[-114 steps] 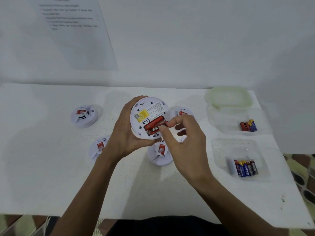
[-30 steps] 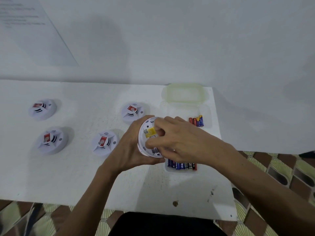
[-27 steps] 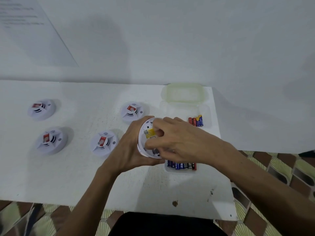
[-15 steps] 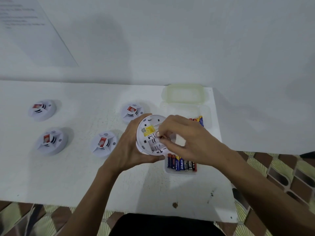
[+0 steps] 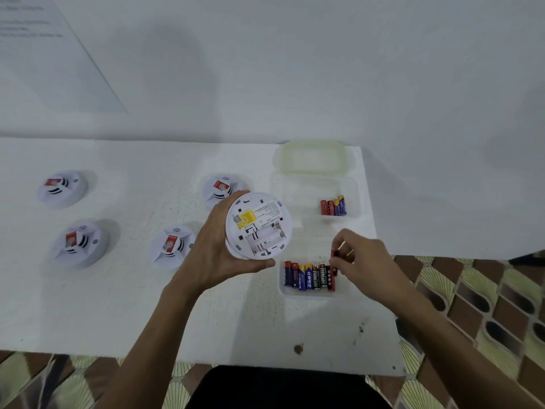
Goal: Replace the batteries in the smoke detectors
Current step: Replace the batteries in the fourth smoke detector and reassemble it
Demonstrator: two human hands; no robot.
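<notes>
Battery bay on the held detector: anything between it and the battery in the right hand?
Nothing visible. The bay is empty and faces up; the left hand grips only the rim of the detector. The right hand pinches a red battery over the near tray, with open space between it and the bay.

On the table (image 5: 118, 305) the back-left detector (image 5: 62, 188) lies behind the front-left detector (image 5: 79, 243); to their right the back-middle detector (image 5: 222, 188) lies behind the front-middle detector (image 5: 172, 245). Just right of these, the left hand (image 5: 218, 255) holds the open detector (image 5: 259, 225) above the table. Along the right edge the lid (image 5: 309, 157) lies rearmost, then the far tray (image 5: 351, 184) with its batteries (image 5: 333, 207), then the near tray (image 5: 309, 292) with a battery row (image 5: 308, 276), under the right hand (image 5: 362, 261) pinching the held battery (image 5: 334, 255)
</notes>
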